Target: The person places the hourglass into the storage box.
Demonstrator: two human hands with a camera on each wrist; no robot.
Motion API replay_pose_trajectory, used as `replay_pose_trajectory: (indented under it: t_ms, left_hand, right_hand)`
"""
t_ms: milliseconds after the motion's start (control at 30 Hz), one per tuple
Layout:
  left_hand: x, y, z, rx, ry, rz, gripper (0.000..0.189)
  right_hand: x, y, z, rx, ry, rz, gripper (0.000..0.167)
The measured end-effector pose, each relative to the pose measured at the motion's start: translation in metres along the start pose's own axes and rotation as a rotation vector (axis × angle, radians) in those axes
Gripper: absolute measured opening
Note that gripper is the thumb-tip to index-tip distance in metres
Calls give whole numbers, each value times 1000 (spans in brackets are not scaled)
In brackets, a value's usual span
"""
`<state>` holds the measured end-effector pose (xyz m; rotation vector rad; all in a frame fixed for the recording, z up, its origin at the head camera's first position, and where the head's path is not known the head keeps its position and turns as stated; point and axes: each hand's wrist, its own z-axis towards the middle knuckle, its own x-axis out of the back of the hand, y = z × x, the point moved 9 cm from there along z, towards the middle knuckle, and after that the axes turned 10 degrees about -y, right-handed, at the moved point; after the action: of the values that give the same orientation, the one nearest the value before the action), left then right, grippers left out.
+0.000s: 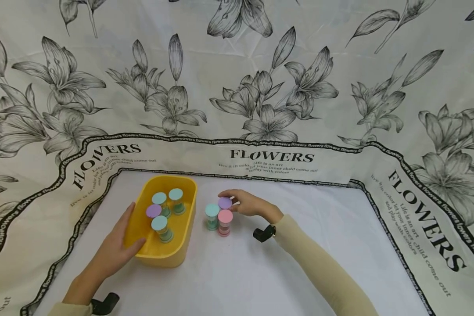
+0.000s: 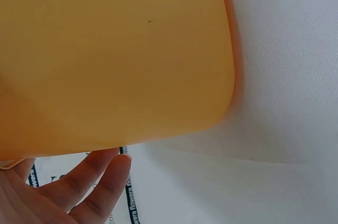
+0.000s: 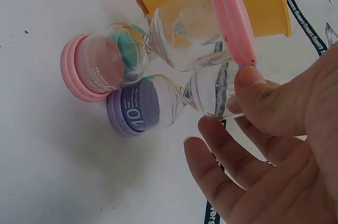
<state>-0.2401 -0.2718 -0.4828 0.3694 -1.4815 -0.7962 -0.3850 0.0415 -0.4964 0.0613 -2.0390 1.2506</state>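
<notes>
Pinching the purple hourglass (image 1: pixel 224 203) at twelve o'clock of the pink hourglass (image 1: pixel 225 216), the right hand (image 1: pixel 246 203) in the head view is well apart from the left hand (image 1: pixel 116 244), which rests extended fingers against the yellow tub (image 1: pixel 159 260) at its eight o'clock side. The left wrist view shows fingers (image 2: pixel 108 187) at the tub's outer wall; uneven pressure there could shift it. In the right wrist view, the purple hourglass's top is just beside the pink cap (image 3: pixel 232 18), so a sideways pull could topple that neighbour.
</notes>
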Motion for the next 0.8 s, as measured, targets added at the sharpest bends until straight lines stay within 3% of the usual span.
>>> replay_pose_trajectory:
  t_ms: [200,467,800]
  left_hand:
    - [0,1,0,-15,3,-4,97]
    - [-1,0,0,11,-14,-1,98]
    - [1,0,0,7,-15,-1,98]
  right_hand:
    - [0,1,0,-23,25,-14,48]
    - [13,3,-6,-30,74,-78,48]
    - [45,-20,-19,-30,103,-134,48]
